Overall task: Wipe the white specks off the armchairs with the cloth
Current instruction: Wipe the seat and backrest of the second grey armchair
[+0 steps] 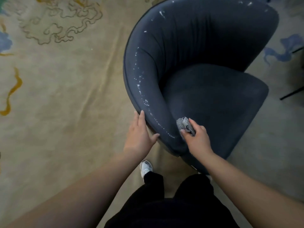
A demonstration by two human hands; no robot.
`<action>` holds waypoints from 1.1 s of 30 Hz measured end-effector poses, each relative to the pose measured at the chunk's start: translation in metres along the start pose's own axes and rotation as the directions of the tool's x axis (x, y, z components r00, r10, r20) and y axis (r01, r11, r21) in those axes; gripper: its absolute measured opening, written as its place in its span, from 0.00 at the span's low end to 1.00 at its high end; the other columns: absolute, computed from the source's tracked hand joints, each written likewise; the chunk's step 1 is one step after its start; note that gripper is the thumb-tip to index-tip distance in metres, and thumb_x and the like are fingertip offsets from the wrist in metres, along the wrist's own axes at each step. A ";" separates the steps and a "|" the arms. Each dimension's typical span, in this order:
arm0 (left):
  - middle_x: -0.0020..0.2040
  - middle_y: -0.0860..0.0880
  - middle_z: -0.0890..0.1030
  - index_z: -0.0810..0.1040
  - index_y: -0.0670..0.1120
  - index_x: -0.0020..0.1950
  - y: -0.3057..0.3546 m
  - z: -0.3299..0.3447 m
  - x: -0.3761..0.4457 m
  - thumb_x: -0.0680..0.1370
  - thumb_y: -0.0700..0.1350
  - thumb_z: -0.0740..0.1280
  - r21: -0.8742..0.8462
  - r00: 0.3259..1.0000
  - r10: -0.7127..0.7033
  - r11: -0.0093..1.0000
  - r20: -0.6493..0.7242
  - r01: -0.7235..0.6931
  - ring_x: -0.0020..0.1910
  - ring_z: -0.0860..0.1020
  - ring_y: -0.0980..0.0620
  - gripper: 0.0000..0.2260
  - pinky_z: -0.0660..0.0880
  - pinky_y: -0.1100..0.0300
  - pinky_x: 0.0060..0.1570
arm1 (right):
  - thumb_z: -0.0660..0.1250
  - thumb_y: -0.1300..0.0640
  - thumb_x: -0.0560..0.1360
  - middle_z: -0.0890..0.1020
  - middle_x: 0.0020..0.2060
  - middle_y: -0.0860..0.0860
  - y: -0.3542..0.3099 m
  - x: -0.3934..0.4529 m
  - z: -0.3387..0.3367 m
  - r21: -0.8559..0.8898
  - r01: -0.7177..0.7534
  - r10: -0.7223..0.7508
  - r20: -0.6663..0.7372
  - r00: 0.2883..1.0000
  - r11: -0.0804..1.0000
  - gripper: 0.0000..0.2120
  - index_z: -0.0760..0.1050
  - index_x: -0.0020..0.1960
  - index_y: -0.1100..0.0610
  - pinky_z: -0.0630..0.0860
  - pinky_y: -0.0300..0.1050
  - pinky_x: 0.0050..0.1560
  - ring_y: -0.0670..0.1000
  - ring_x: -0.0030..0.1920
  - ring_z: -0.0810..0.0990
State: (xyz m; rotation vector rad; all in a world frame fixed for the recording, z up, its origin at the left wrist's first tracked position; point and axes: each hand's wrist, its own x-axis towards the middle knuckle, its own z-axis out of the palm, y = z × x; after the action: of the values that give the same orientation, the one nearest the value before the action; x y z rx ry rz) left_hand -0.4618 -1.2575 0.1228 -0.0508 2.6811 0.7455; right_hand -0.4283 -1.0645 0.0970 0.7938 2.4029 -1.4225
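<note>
Your right hand (pixel 196 137) grips the balled cloth (pixel 185 125) against the chair (pixel 205 46) arm's near end. The specks (pixel 139 83) run up the rim, away from you and leftward. Your left hand (pixel 139 134) rests flat outside, fingers straight.

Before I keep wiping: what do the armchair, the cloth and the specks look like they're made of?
Armchair: dark blue-grey woven upholstery, matte, with soft pleats on the inner back; probably fabric over padding.
Cloth: grey soft textile, bunched in the right hand, likely a rag.
Specks: white, flaky dots along the arm's rim; could be dried paint or plaster, I can't tell.
</note>
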 end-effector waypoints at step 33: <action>0.75 0.52 0.63 0.52 0.50 0.78 -0.024 -0.004 0.033 0.68 0.45 0.78 -0.338 0.993 0.013 0.939 -0.120 -0.054 0.71 0.65 0.56 0.47 0.67 0.52 0.69 | 0.64 0.58 0.78 0.66 0.49 0.51 0.040 -0.011 0.044 -0.139 0.258 -0.276 -0.137 0.951 0.956 0.26 0.64 0.74 0.57 0.57 0.33 0.59 0.55 0.54 0.69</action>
State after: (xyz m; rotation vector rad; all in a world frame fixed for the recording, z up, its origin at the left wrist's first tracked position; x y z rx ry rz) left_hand -0.4906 -1.2781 0.1033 -0.1402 2.6321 1.2478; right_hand -0.3992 -1.0912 0.0503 0.5867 2.7751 -1.3333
